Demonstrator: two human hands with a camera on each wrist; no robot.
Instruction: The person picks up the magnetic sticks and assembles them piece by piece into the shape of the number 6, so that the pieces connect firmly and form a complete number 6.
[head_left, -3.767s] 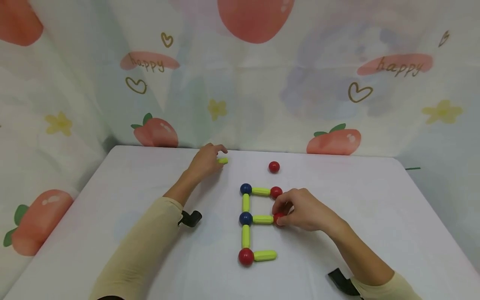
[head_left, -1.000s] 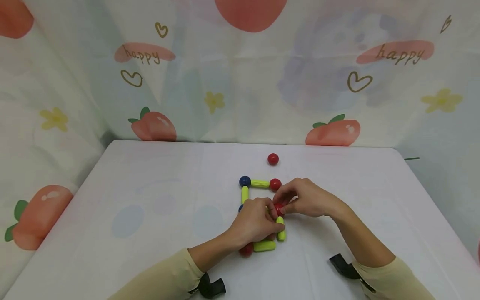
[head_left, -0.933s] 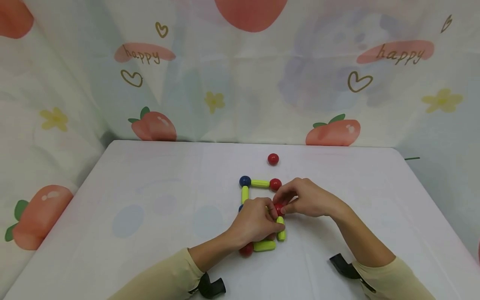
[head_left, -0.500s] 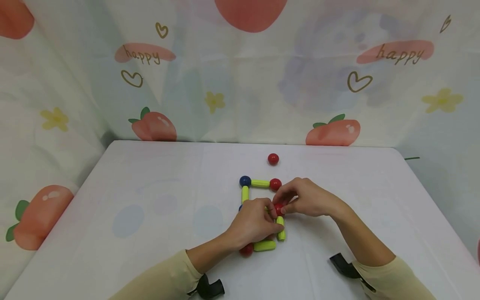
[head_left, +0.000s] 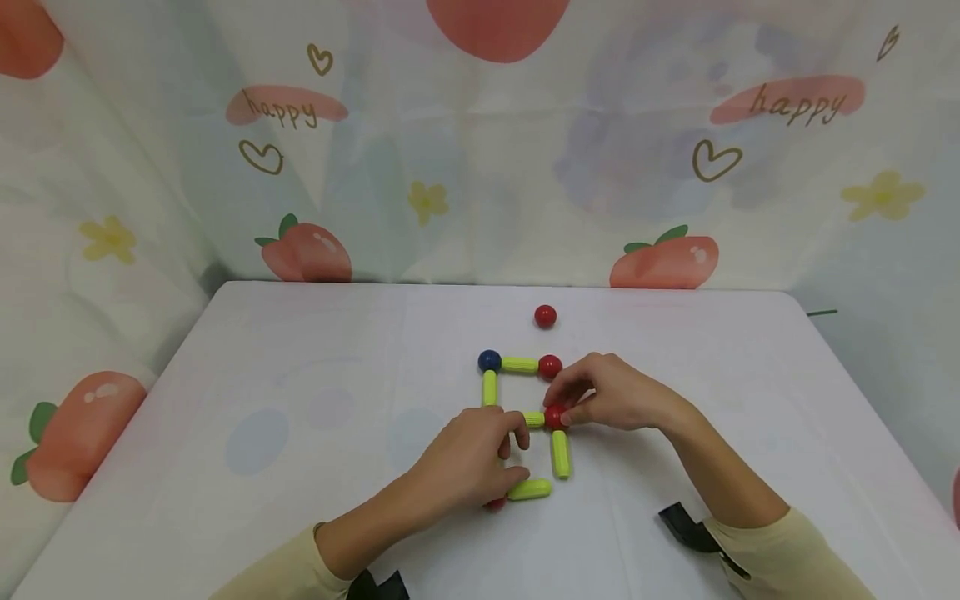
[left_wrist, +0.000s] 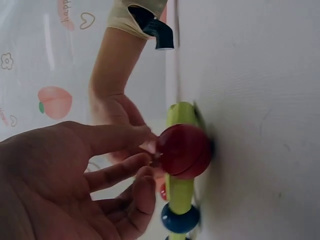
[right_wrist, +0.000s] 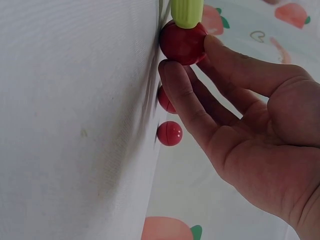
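Magnetic sticks and balls form a flat figure on the white table. My right hand (head_left: 618, 392) pinches a red ball (head_left: 555, 417) at the figure's right side, thumb and fingertips on it. From that ball a yellow-green magnetic stick (head_left: 561, 454) points toward me. Over the figure's left side is my left hand (head_left: 472, 458), fingers loosely bent and holding nothing. It partly covers the lower red ball (head_left: 496, 504), beside another yellow-green stick (head_left: 530, 490). In the head view it hides the middle blue ball; the left wrist view shows a blue ball (left_wrist: 180, 218).
A blue ball (head_left: 490, 360) forms the figure's far left corner, joined by a stick (head_left: 520, 365) to a red ball (head_left: 550, 367). One loose red ball (head_left: 545, 316) lies beyond, near the table's back edge. A patterned curtain (head_left: 480, 167) hangs behind.
My left hand brought a yellow-green stick from the back of the table to the right-hand red ball, let it go and drew back left. My right hand keeps holding the ball.
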